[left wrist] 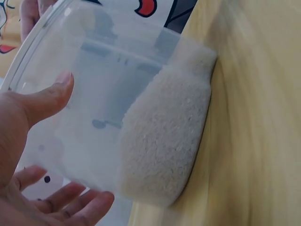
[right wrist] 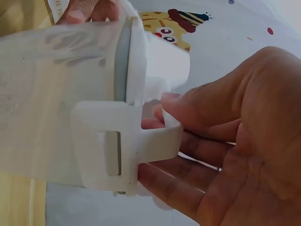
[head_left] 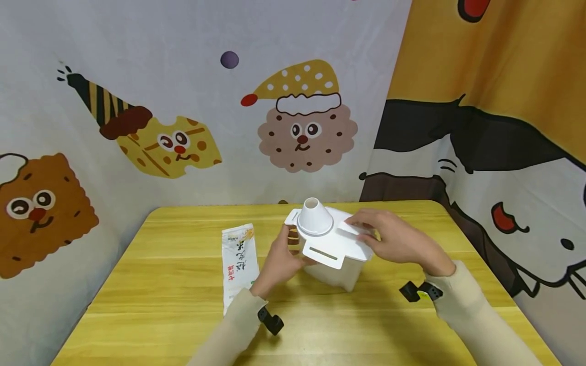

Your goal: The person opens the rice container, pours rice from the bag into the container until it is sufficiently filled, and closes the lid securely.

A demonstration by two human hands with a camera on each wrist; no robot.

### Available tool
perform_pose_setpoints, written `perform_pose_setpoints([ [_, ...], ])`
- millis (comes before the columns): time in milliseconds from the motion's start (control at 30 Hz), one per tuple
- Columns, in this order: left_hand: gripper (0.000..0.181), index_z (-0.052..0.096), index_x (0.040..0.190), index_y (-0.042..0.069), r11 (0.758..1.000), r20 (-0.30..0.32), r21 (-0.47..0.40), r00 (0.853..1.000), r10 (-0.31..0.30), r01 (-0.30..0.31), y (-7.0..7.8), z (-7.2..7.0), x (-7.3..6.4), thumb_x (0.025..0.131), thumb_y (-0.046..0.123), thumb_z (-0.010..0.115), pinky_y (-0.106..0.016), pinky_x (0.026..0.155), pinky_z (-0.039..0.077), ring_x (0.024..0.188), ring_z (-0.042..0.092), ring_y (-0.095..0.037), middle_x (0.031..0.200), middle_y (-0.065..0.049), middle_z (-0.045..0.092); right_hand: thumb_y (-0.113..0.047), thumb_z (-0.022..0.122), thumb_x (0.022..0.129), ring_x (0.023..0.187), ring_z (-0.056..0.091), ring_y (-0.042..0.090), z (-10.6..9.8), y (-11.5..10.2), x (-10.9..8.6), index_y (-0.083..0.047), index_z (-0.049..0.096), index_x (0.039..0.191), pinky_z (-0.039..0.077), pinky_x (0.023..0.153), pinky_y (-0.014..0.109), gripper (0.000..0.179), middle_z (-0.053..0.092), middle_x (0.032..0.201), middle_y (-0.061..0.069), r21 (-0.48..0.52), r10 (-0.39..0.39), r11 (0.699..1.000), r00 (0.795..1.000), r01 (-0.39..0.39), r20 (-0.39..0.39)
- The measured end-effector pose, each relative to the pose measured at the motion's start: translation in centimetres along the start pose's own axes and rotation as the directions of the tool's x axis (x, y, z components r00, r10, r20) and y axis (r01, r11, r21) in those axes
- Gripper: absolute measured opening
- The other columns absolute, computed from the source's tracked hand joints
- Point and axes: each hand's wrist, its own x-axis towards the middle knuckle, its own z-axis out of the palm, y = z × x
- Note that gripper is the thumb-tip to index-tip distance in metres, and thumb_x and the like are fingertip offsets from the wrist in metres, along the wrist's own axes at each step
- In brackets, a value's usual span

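Observation:
A clear plastic storage container (head_left: 336, 272) with a white lid (head_left: 352, 246) stands at the middle of the table. White rice-like grains (left wrist: 164, 136) fill its lower part, heaped on a slope in the left wrist view. A cone-shaped spout (head_left: 315, 218) rises from the lid, and a slotted side latch (head_left: 324, 255) sticks outward. My left hand (head_left: 280, 260) grips the container's left side, thumb and fingers on different faces. My right hand (head_left: 396, 236) holds the lid's white loop handle (right wrist: 162, 143), thumb on top and fingers through or under it.
A white printed packet (head_left: 240, 259) lies flat left of the container, partly under the left forearm in view. The wood-grain table (head_left: 174, 279) reaches back to a cartoon-print curtain (head_left: 192, 91). Black cameras (head_left: 271, 321) are strapped on both wrists.

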Motion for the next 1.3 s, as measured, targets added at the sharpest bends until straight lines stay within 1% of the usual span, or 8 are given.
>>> perform_pose_setpoints([
  [200,0.091,0.040,0.143,0.021,1.000,-0.046,0.018,0.999,0.000,0.001,0.6,0.4,-0.7,0.071,0.024,0.096,-0.036,0.090,0.063,0.115,0.059,-0.027,0.131,-0.007,0.056,-0.001,0.067,0.095,0.096,0.063,0.015,0.0,0.5,0.0,-0.011,0.070,0.123,0.058,0.084,0.041,0.029,0.072,0.114,0.002,0.048,0.022,0.999,1.000,-0.022,0.013],
  [333,0.091,0.039,0.143,0.021,1.000,-0.023,0.023,1.000,0.001,0.000,0.5,0.0,-0.7,0.073,0.025,0.095,-0.039,0.090,0.063,0.116,0.058,-0.027,0.131,-0.009,0.055,0.000,0.065,0.096,0.094,0.061,0.014,0.1,0.6,-0.1,-0.010,0.069,0.124,0.057,0.082,0.039,0.030,0.071,0.115,0.001,0.052,0.007,0.999,1.000,-0.007,0.008],
  [467,0.082,0.041,0.145,0.017,1.000,0.058,0.013,0.998,-0.001,0.001,0.0,-0.9,-0.5,0.080,0.023,0.090,-0.042,0.092,0.062,0.119,0.058,-0.030,0.133,-0.014,0.055,-0.002,0.064,0.096,0.092,0.060,0.014,0.4,0.4,-0.4,-0.007,0.068,0.126,0.055,0.080,0.035,0.031,0.071,0.118,0.004,0.025,0.013,1.000,1.000,-0.013,-0.008],
  [600,0.072,0.046,0.147,0.017,1.000,0.150,-0.013,0.988,-0.024,0.026,-0.5,-1.7,0.2,0.086,0.022,0.084,-0.041,0.096,0.060,0.123,0.058,-0.033,0.136,-0.015,0.055,-0.006,0.065,0.095,0.097,0.063,0.016,0.3,-0.3,-0.7,-0.007,0.068,0.127,0.056,0.079,0.034,0.032,0.072,0.120,0.007,-0.008,0.076,0.997,0.996,-0.076,-0.039],
  [733,0.072,0.045,0.150,0.018,0.996,0.245,-0.057,0.968,-0.059,0.075,-0.8,-2.2,1.0,0.088,0.019,0.082,-0.044,0.101,0.058,0.129,0.056,-0.035,0.142,-0.013,0.053,-0.004,0.066,0.094,0.091,0.064,0.016,0.1,-1.0,-0.9,-0.007,0.071,0.123,0.055,0.072,0.030,0.030,0.073,0.115,0.007,-0.047,0.105,0.993,0.992,-0.108,-0.069],
  [900,0.073,0.044,0.153,0.015,0.988,0.338,-0.102,0.938,-0.077,0.118,-1.1,-2.5,1.9,0.089,0.019,0.080,-0.052,0.111,0.051,0.140,0.049,-0.037,0.152,-0.011,0.049,0.002,0.067,0.092,0.089,0.065,0.016,0.3,-1.6,-1.0,-0.006,0.074,0.120,0.057,0.074,0.032,0.030,0.075,0.117,0.010,-0.076,0.092,0.992,0.990,-0.101,-0.109],
  [1000,0.072,0.045,0.152,0.013,0.988,0.347,-0.091,0.934,-0.088,0.127,-1.1,-2.6,2.1,0.089,0.020,0.079,-0.054,0.114,0.047,0.143,0.047,-0.036,0.153,-0.010,0.049,0.004,0.068,0.092,0.090,0.067,0.019,0.6,-1.7,-1.0,-0.006,0.076,0.119,0.058,0.074,0.033,0.030,0.075,0.116,0.011,-0.080,0.085,0.992,0.987,-0.097,-0.133],
  [1300,0.072,0.046,0.151,0.017,0.990,0.308,-0.075,0.947,-0.094,0.123,-1.3,-2.9,1.8,0.088,0.019,0.080,-0.053,0.111,0.050,0.138,0.051,-0.035,0.150,-0.009,0.052,0.005,0.069,0.090,0.091,0.069,0.020,1.0,-1.4,-0.6,-0.006,0.077,0.118,0.058,0.074,0.034,0.030,0.076,0.114,0.011,-0.094,0.055,0.993,0.984,-0.072,-0.170],
])
